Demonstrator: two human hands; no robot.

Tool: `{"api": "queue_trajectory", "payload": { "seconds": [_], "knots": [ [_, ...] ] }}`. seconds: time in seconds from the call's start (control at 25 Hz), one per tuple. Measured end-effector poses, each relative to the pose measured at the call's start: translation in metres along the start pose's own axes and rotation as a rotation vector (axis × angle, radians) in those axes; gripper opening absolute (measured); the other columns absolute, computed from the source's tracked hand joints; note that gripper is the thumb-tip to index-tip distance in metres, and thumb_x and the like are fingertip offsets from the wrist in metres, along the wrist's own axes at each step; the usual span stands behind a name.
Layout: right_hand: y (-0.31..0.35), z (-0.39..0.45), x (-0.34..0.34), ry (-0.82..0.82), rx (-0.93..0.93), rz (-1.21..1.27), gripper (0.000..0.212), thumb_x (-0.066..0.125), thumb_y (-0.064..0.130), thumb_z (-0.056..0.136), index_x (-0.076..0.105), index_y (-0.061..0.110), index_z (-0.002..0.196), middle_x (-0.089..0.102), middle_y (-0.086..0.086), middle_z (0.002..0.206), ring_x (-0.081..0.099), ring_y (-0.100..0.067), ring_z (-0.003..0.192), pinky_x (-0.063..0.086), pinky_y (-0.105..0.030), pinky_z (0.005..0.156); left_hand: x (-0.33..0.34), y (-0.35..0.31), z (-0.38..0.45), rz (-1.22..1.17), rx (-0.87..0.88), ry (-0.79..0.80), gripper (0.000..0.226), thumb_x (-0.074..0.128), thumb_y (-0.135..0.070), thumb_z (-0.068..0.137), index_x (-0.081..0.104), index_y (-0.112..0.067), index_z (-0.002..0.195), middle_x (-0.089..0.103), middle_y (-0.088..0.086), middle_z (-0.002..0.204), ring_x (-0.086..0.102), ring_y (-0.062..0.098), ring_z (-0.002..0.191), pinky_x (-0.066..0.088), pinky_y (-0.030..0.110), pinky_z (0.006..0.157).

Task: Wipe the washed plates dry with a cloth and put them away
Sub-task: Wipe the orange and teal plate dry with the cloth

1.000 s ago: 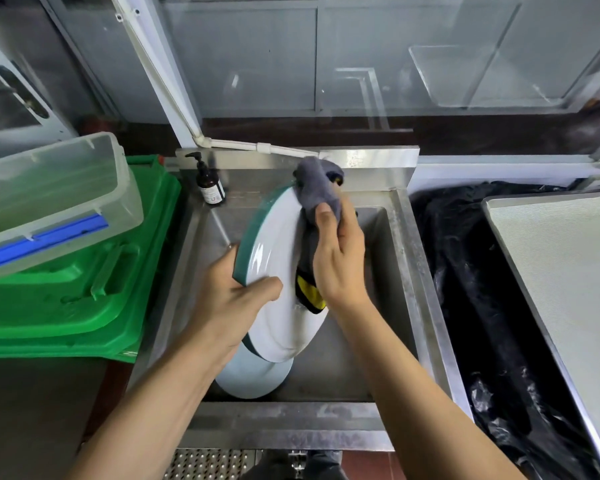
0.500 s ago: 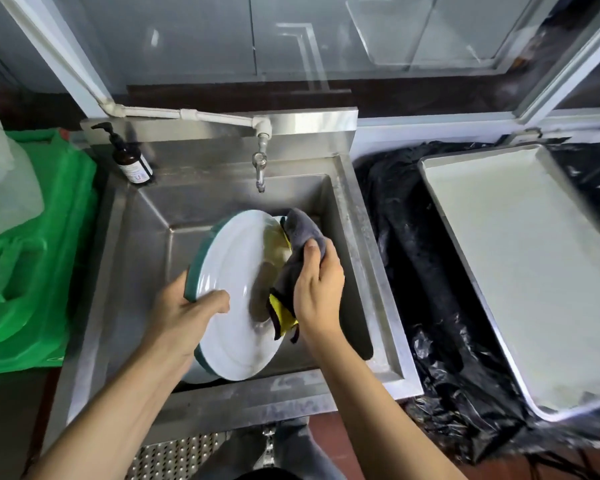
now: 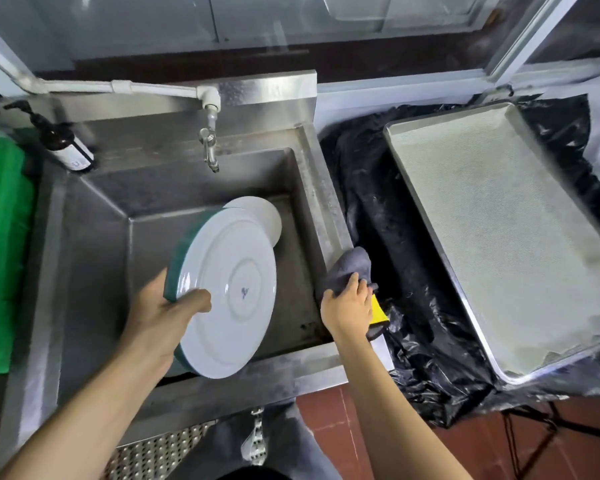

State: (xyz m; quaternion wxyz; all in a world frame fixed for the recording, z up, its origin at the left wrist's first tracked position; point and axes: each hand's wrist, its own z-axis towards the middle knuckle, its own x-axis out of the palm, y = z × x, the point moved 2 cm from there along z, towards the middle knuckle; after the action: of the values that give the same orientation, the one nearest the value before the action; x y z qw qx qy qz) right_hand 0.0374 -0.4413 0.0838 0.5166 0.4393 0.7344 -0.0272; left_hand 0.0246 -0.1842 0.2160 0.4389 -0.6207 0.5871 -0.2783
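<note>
Teal-rimmed, the plate (image 3: 227, 292) is tilting over the steel sink (image 3: 94, 216), its white underside showing, probably to drain; the left hand (image 3: 160, 315) is pinching its near-left rim while the right hand (image 3: 347, 306), well apart, is bunching the grey cloth (image 3: 349, 268) on the sink's right edge.

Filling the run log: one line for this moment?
left hand: holds plate over sink | right hand: grips cloth on sink rim

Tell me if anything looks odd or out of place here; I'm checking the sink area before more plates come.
Nothing looks damaged or spilled. The left hand holds the plate tilted over the sink; the right hand grips the cloth at the sink's right rim.
</note>
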Motion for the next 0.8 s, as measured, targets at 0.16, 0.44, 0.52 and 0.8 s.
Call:
{"api": "queue_trajectory", "payload": {
  "seconds": [0.16, 0.44, 0.52, 0.8],
  "knots": [
    [0.001, -0.002, -0.011, -0.011, -0.06, 0.03, 0.065, 0.05, 0.027, 0.103, 0.024, 0.009, 0.16, 0.026, -0.015, 0.166, 0.023, -0.035, 0.152, 0.019, -0.044, 0.123, 0.008, 0.0, 0.001, 0.171, 0.065, -0.031, 0.038, 0.067, -0.023, 0.057, 0.069, -0.037, 0.092, 0.073, -0.005, 0.086, 0.067, 0.028, 0.09, 0.057, 0.05, 0.076],
    [0.1, -0.043, -0.058, 0.055, -0.326, 0.639, 0.037, 0.046, 0.057, 0.096, 0.067, 0.028, 0.106, 0.074, 0.007, 0.087, 0.069, -0.018, 0.093, 0.053, -0.038, 0.086, 0.025, -0.007, -0.011, 0.663, 0.387, 0.042, 0.05, 0.057, -0.026, 0.068, 0.058, -0.047, 0.113, 0.065, -0.014, 0.083, 0.057, 0.016, 0.073, 0.046, 0.028, 0.061],
    [0.12, -0.051, -0.071, 0.096, -0.355, 0.609, 0.062, 0.04, 0.077, 0.086, 0.067, 0.022, 0.084, 0.073, 0.006, 0.075, 0.071, -0.022, 0.083, 0.054, -0.038, 0.079, 0.024, -0.01, -0.015, 0.791, 0.503, 0.025, 0.061, 0.066, -0.015, 0.072, 0.06, -0.044, 0.126, 0.07, -0.018, 0.112, 0.063, 0.017, 0.094, 0.051, 0.029, 0.078],
    [0.122, -0.051, -0.067, 0.13, -0.31, 0.084, 0.03, 0.056, 0.026, 0.091, 0.063, -0.001, 0.08, 0.068, -0.015, 0.07, 0.065, -0.037, 0.069, 0.051, -0.034, 0.061, 0.017, -0.008, -0.029, 1.185, 0.789, 0.165, 0.087, 0.088, -0.001, 0.057, 0.062, -0.034, 0.133, 0.065, -0.008, 0.129, 0.067, 0.023, 0.106, 0.062, 0.044, 0.073]
  ]
}}
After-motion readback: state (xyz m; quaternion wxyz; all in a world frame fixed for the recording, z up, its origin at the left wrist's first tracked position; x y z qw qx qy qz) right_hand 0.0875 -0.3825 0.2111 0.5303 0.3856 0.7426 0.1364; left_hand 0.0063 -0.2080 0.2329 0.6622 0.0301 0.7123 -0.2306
